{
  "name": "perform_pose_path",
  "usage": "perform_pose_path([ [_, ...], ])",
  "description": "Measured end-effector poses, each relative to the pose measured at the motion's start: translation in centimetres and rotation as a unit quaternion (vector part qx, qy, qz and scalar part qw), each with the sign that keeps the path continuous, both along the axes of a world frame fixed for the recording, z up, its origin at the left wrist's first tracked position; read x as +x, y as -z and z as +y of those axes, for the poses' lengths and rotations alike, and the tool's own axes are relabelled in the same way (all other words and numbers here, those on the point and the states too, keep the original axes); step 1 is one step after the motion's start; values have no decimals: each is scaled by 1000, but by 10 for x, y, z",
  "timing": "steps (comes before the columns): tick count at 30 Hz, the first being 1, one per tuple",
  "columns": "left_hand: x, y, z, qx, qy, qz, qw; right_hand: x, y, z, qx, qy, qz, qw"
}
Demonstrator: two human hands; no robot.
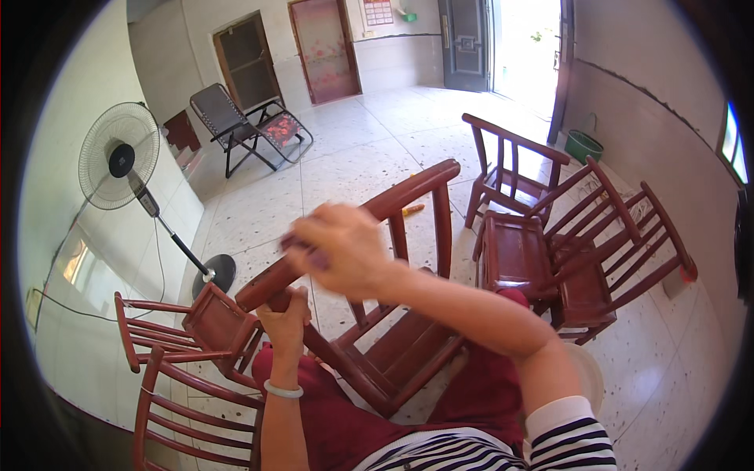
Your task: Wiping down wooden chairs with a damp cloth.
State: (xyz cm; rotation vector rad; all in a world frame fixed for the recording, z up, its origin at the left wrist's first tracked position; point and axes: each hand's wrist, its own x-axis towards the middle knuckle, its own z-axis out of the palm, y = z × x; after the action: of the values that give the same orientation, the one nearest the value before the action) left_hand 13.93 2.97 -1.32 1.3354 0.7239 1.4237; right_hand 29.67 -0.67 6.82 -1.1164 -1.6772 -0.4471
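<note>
A small red-brown wooden chair [406, 347] stands tilted between my knees, its backrest toward my hands. My left hand [285, 312], with a pale bangle at the wrist, is closed around the back post just under the left end of the top rail [412, 185]. My right hand [341, 253] is over that rail, blurred by motion. Its fingers are shut on a small dark maroon piece [318, 259] pressed at the rail; whether it is cloth or abrasive paper cannot be told. Part of the rail is hidden behind this hand.
Several similar wooden chairs stand close by: a cluster [512, 241] at right and others [218, 327] at left. A pedestal fan [121, 159] and its cord are at left. A folding recliner [253, 129], a green bucket [583, 146] and a yellow-handled tool [414, 209] are farther off.
</note>
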Motion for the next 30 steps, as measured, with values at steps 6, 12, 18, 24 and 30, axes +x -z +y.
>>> perform_pose_path([
  [6,0,-2,1,0,40,-4,999,1,0,-3,14,-41,-24,999],
  [12,-6,-2,0,0,2,0,1000,127,2,11,-11,124,-34,992],
  [18,5,8,-3,38,-36,18,998,198,0,5,-83,236,9,968],
  [24,8,5,-10,103,-48,22,993,91,-27,-12,-194,119,-3,974],
  [30,4,8,-13,49,20,-60,997,-59,-33,-17,-185,-36,-107,976],
])
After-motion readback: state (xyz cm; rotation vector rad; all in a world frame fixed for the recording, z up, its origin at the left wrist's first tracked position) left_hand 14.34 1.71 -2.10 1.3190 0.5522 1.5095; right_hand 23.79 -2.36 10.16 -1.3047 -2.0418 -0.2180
